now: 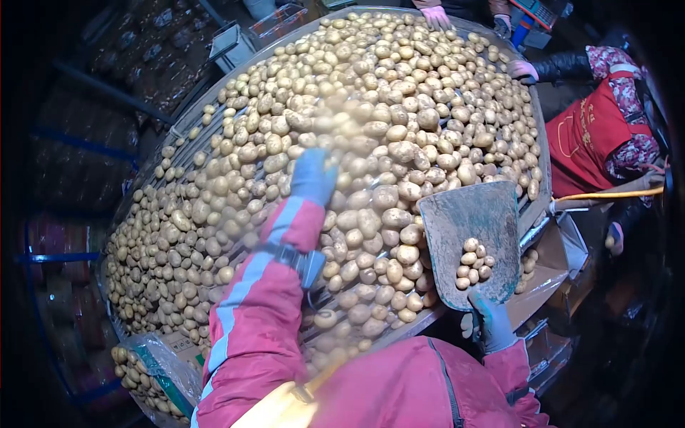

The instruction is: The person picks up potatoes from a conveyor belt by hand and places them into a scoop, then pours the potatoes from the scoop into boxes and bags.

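Potatoes (271, 100) cover a large slatted table. My left hand (314, 177), in a blue-grey glove, reaches over the middle of the pile with its fingers at the potatoes; whether it grips one is hard to see. My right hand (491, 322), also gloved, is closed around the handle end of a worn green-grey scoop (474, 214) at the table's near right edge. Several small potatoes (474, 262) lie in the scoop's lower part.
A co-worker in a red apron (592, 135) stands at the right, a pink-gloved hand (523, 70) at the table's edge. Another person's hands are at the far edge. Cardboard boxes (535, 285) sit below right; a bag of potatoes (146, 381) stands lower left.
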`<act>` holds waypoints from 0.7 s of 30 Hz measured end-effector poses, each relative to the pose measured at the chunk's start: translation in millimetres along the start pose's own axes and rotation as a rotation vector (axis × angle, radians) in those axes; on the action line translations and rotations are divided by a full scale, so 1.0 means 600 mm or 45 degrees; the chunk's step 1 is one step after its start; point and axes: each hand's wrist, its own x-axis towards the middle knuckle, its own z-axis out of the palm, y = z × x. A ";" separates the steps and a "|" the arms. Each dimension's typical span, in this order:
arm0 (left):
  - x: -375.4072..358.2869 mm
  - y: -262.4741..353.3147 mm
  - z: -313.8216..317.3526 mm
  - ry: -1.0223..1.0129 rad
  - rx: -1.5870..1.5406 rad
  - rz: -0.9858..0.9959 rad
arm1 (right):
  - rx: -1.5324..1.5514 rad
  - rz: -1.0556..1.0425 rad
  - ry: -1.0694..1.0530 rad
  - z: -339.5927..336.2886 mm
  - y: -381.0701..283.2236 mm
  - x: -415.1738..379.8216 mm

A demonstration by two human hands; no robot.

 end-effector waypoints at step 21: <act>-0.017 0.077 0.043 0.157 -0.720 0.029 | -0.032 -0.022 -0.021 -0.091 0.057 -0.019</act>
